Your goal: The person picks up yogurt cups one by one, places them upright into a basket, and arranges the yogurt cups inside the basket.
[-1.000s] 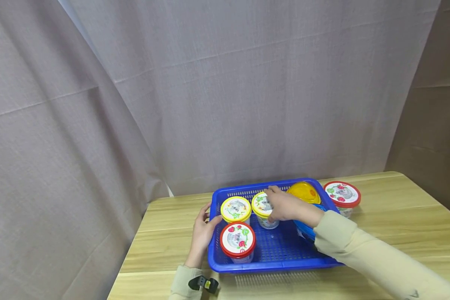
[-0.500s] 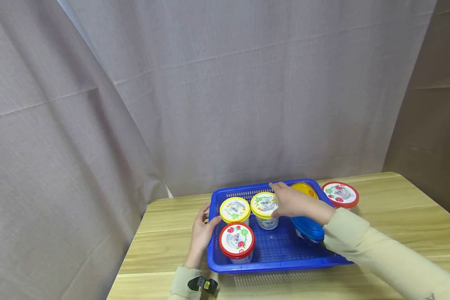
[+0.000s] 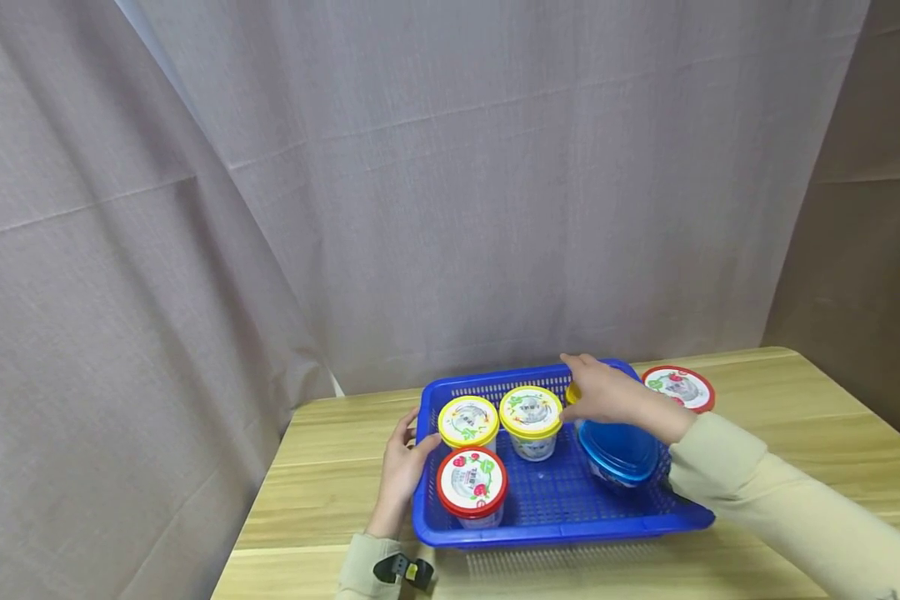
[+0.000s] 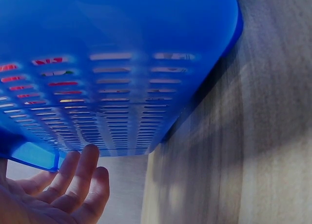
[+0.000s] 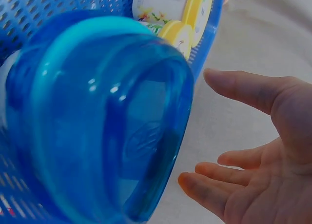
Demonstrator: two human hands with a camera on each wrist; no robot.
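A blue plastic basket (image 3: 547, 528) holds several lidded tubs. My left hand (image 3: 405, 467) grips its left rim, thumb over the edge and fingers along the outside wall; the left wrist view shows those fingers (image 4: 87, 170) against the slotted side. My right hand (image 3: 607, 393) hovers over the basket's back right part, thumb and fingers spread and holding nothing. Below it are a tub with a blue see-through lid (image 3: 619, 450) and a yellow lid (image 3: 572, 393), mostly hidden by the hand. Just left of the right thumb stands a yellow-lidded tub (image 3: 531, 410).
Another yellow-lidded tub (image 3: 468, 421) and a red-lidded tub (image 3: 472, 482) sit along the basket's left side. Outside, right of the basket, another red-lidded tub (image 3: 678, 388) stands on the wooden table (image 3: 787, 417). A grey curtain (image 3: 450, 208) hangs behind the table.
My right hand has let go of the middle yellow-lidded tub and moved right, over the blue and yellow lids. The left hand stays on the rim.
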